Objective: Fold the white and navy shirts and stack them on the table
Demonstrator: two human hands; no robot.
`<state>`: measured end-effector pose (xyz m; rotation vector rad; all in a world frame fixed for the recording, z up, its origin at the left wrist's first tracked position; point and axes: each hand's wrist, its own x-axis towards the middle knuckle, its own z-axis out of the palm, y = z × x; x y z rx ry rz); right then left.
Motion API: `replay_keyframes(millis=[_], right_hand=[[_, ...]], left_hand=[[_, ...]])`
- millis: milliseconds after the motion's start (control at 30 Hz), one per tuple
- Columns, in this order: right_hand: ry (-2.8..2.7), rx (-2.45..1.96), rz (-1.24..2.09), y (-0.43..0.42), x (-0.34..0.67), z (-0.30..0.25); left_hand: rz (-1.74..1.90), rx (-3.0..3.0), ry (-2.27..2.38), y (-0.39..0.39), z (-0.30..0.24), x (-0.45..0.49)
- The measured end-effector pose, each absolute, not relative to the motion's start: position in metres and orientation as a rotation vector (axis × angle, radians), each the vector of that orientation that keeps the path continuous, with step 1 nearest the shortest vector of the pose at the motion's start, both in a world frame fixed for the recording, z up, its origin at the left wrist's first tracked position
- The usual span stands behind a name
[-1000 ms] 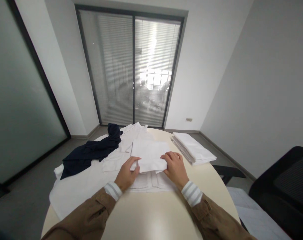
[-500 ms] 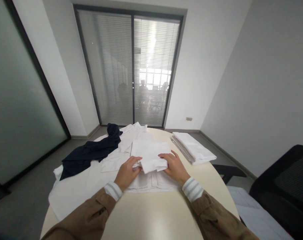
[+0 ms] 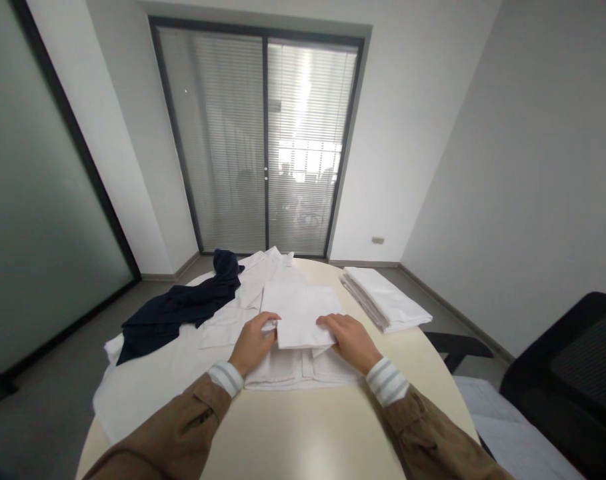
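Both hands grip a white cloth garment [image 3: 303,313], partly folded, in the middle of the table. My left hand [image 3: 255,343] pinches its left edge between thumb and fingers. On the opposite side my right hand [image 3: 350,339] holds the right edge, fingers on top and the thumb hidden underneath. The near flap of the cloth is raised slightly between the hands, its front edge fairly straight. Below it, more layers of the white fabric lie flat toward me. What kind of garment it is I cannot make out.
Left on the round table [image 3: 277,433] lie a spread white shirt [image 3: 157,380] and a crumpled dark navy garment [image 3: 183,303]. A folded white stack [image 3: 387,297] sits at the right. Beyond the right edge is a black chair [image 3: 567,373] with pale cloth [image 3: 507,420] beside it.
The cloth's near flap has straightened and flattened between my hands. My right hand's fingers have come down onto the fabric; the left hand has shifted slightly left.
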<state>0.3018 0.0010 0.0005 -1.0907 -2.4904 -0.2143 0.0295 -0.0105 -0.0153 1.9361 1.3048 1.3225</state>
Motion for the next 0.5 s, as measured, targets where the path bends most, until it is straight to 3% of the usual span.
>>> replay_keyframes(millis=[233,500], right_hand=[[-2.585,-0.838,-0.346,0.003,0.301,0.003],[-2.685,-0.859,-0.095,-0.009,0.3,0.017]], left_hand=[[1.431,1.975,1.244,-0.011,-0.021,0.028],[1.404,1.776,1.431,-0.008,-0.027,0.029]])
